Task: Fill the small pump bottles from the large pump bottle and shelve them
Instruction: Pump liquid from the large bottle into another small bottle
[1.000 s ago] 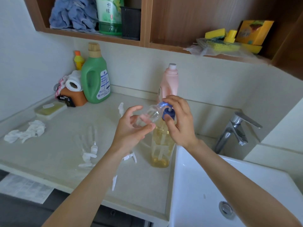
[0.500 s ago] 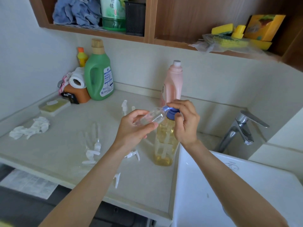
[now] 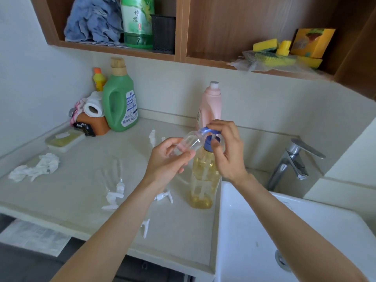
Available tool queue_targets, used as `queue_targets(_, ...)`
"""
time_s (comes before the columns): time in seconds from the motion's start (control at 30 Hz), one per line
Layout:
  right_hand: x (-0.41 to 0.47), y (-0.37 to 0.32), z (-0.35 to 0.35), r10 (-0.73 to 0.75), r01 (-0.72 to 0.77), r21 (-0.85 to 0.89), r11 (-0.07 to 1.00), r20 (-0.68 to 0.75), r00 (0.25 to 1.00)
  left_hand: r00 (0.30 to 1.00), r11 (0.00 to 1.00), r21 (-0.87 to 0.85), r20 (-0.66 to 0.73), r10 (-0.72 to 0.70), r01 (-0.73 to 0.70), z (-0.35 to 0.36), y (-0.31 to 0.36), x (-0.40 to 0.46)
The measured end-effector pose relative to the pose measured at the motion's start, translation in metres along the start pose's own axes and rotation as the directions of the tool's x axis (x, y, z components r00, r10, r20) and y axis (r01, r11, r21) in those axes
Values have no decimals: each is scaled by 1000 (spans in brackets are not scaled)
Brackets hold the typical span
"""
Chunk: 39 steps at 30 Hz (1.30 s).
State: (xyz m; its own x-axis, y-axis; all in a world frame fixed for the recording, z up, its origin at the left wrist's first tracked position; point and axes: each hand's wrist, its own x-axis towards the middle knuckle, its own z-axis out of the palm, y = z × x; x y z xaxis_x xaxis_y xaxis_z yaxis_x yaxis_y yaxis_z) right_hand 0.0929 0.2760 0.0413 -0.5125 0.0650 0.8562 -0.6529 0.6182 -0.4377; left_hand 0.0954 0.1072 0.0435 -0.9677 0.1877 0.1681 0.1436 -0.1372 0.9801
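At the lower right of the frame sits a white sink (image 3: 254,231), with a counter (image 3: 61,190) spreading to its left. Loose white pump tops (image 3: 164,197) and clear small bottles (image 3: 114,176) lie scattered on the counter near the lower centre.

In the middle of the frame the left hand (image 3: 168,163) curls its fingers and thumb round a small clear bottle (image 3: 189,142), tilted so its mouth meets the spout of the blue pump (image 3: 209,135). The right hand (image 3: 227,151) grips that pump head, fingers over the top and thumb below. The large bottle (image 3: 204,180), holding yellow liquid, stands upright on the counter right beside the sink's edge.

Behind it stands a pink bottle (image 3: 211,104), and a chrome tap (image 3: 293,161) is at the right. A crumpled tissue (image 3: 36,166) lies at the left edge. At the upper left stands a green jug (image 3: 120,98) against the wall. Wooden shelves (image 3: 181,29) cross the top, with yellow sponges (image 3: 270,49) at the upper right.
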Motion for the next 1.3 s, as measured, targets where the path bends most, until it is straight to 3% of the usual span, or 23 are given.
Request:
queue_targets(0.27, -14, 2, 11, 1, -1, -25, 1000, -19, 1000, 995, 996, -14, -51, -84, 83, 2, -12, -1)
queue_targets(0.47, -5, -4, -2, -10, 16, -65, 998, 86, 996, 996, 996, -23, -31, -85, 84, 0, -6, -1)
queue_targets(0.63, 10, -9, -15, 9, -10, 9, 1000, 124, 992, 998, 998, -37, -30, -58, 56, 0, -3, 1)
queue_targets(1.03, -16, 3, 11, -3, 2, -62, 998, -31, 1000, 990, 989, -76, -50, -135, 130, 2, -23, 0)
queue_targets(1.17, -16, -1, 10, 39, -38, -103, 994, 5, 999, 987, 985, -68, -13, -158, 156, 1, -20, -1)
queue_targets(1.3, -11, -6, -2, 25, -17, -106, 994, 78, 997, 980, 987, -17, 129, -155, 158, -4, -12, -9)
